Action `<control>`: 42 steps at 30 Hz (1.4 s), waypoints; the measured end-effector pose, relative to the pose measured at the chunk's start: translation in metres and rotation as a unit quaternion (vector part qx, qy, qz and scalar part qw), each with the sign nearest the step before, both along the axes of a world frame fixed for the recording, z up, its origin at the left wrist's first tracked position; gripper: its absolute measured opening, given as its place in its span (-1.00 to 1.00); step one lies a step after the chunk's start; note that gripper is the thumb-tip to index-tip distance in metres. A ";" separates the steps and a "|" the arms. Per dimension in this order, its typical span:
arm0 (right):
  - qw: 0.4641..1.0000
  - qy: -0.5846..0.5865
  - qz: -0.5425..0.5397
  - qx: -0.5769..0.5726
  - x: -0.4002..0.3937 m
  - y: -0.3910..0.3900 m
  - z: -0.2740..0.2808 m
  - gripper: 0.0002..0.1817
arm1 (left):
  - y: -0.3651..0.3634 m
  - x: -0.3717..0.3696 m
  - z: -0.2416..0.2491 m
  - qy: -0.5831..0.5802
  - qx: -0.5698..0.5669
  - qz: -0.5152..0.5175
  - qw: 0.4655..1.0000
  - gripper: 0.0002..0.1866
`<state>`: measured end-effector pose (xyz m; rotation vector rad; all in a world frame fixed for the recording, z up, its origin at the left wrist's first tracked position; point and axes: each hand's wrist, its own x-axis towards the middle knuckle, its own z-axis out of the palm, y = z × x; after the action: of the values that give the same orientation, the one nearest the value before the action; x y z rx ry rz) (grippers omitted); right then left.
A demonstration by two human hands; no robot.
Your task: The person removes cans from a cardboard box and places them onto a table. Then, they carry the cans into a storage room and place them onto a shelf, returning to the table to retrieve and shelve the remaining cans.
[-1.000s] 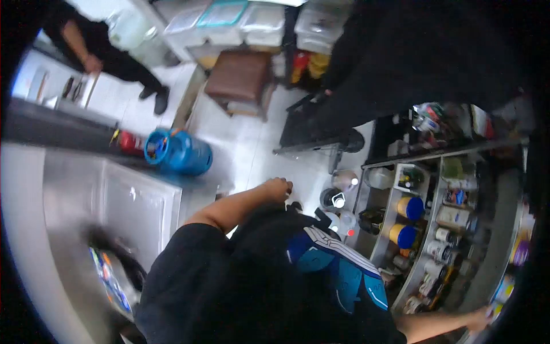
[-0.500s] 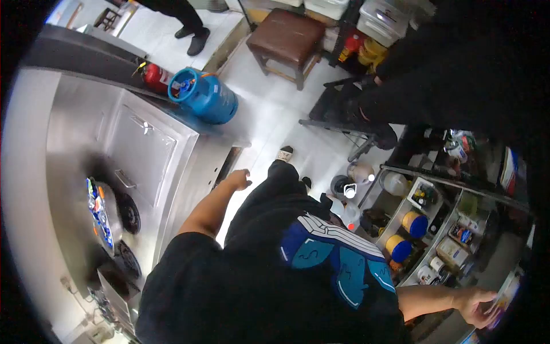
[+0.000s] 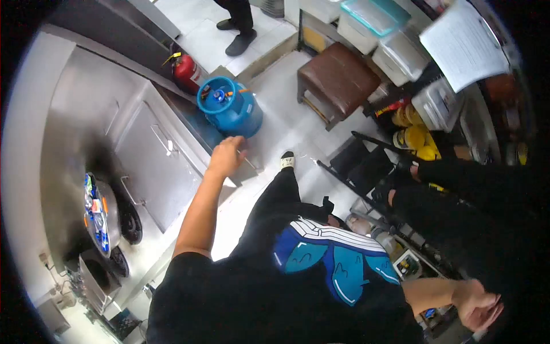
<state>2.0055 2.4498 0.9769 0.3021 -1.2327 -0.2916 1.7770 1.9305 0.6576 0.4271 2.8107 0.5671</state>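
My left hand (image 3: pixel 227 156) is held out in front of me, palm down, with loosely bent fingers and nothing visible in it. In view it appears just below the blue gas cylinder (image 3: pixel 234 112) and beside the corner of the steel counter (image 3: pixel 154 166); I see no contact with either. At the lower right, my right hand (image 3: pixel 478 305) hangs beside my body. Its fingers are half curled and apart, and no object shows in them. Dark shelving is behind it, partly lost in the black edge of the view.
A red fire extinguisher (image 3: pixel 188 71) stands behind the cylinder, and a brown stool (image 3: pixel 338 80) is ahead. On the right, a person in dark trousers (image 3: pixel 464 178) is by a step ladder (image 3: pixel 358 166). Plastic tubs (image 3: pixel 401 54) fill shelves. A metal pan (image 3: pixel 110 215) with packets sits left.
I have stepped forward, so the cylinder, stool and extinguisher look nearer. My left arm has swung up and forward. The right-hand shelves have slid back, and my right hand has moved away from them.
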 end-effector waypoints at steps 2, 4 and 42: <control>0.999 -0.040 0.030 -0.009 -0.062 -0.006 0.003 -0.61 | -0.027 -0.023 0.000 0.016 0.004 0.049 0.999 -0.63; 0.993 -0.092 0.068 0.002 -0.117 -0.008 0.011 -0.64 | -0.047 -0.036 -0.009 0.027 0.036 0.088 0.995 -0.65; 0.886 -0.249 0.367 -0.139 -0.754 -0.088 -0.117 -0.79 | -0.048 -0.332 -0.036 -0.216 0.052 0.248 0.943 -0.62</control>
<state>1.2516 2.3622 0.8595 0.5913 -1.5411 0.6556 1.4453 1.8821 0.6220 -0.3693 2.4501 0.7956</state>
